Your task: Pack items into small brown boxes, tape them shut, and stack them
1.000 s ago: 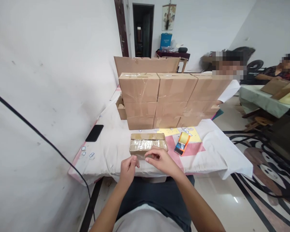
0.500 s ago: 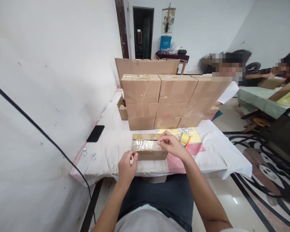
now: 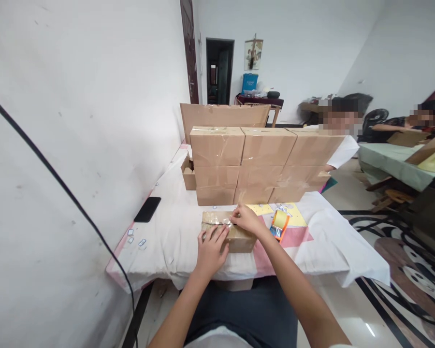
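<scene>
Lying under box (image 3: 242, 244): printed cloth (image 3: 176, 227); white walls (image 3: 300, 53) beyond. Left grip (image 3: 210, 247) spread atop; right grip (image 3: 247, 219), can't tell.

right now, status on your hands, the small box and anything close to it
Left hand spread on small box; right hand at its top, fingers bent. Tape dispenser to its right. Stacked boxes behind.

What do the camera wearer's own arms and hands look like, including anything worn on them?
The left grip and right grip are ordinary bare human hands; no glove, ring or watch shows. The left forearm and right forearm are bare, without visible cables or markings. A pale fabric sleeve edge just shows on the right arm.
</scene>
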`<state>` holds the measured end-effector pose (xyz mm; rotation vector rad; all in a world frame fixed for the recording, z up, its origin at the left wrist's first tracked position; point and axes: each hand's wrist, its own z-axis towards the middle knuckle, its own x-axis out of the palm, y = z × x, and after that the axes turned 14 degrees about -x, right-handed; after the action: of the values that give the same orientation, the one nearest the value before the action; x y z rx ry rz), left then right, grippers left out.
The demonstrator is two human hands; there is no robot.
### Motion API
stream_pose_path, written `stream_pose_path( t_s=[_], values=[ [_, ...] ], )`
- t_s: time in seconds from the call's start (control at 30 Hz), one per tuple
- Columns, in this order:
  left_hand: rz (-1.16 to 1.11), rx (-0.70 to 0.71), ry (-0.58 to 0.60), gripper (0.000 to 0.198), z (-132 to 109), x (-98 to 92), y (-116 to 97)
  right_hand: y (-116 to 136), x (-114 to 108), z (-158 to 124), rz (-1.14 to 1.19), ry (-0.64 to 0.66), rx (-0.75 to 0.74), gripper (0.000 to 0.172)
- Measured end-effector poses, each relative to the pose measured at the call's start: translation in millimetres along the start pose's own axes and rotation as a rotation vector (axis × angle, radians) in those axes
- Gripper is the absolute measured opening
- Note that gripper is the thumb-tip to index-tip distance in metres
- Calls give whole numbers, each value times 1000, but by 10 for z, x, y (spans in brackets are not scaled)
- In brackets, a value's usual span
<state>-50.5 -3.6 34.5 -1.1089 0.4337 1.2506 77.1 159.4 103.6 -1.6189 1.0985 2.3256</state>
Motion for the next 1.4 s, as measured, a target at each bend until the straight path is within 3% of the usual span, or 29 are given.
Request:
stream_pose_path(
  t_s=[0.23,0.43,0.57,0.7,0.83,1.03,1.17,1.27,1.4],
  values=[
    [20,0,8,42,-26,-8,-9,31,21,-78,-156,-124,83,16],
    [19,-13,22,41,-29,22,5,-87,-108,-193,311,-335,-77,19],
    [39,-20,17,41,-49,32,7,9,-231,-278,492,-291,-163,22],
    [106,-38,-16,56,1,-10,5,150,-277,-315,419,-321,-185,20],
    [163,-47,60,76,117,-81,13,185,-273,-330,374,-320,-258,20],
    [159,-75,109,67,151,-72,29,198,-407,-439,518,-411,-267,24],
    [127,-97,103,70,128,-31,29,87,-362,-369,514,-266,-263,22],
    [115,-126,97,76,126,-14,31,-71,-160,-229,423,-148,-275,19],
    [125,-88,93,67,126,-24,23,-192,73,-127,198,-109,-208,14]
  ],
)
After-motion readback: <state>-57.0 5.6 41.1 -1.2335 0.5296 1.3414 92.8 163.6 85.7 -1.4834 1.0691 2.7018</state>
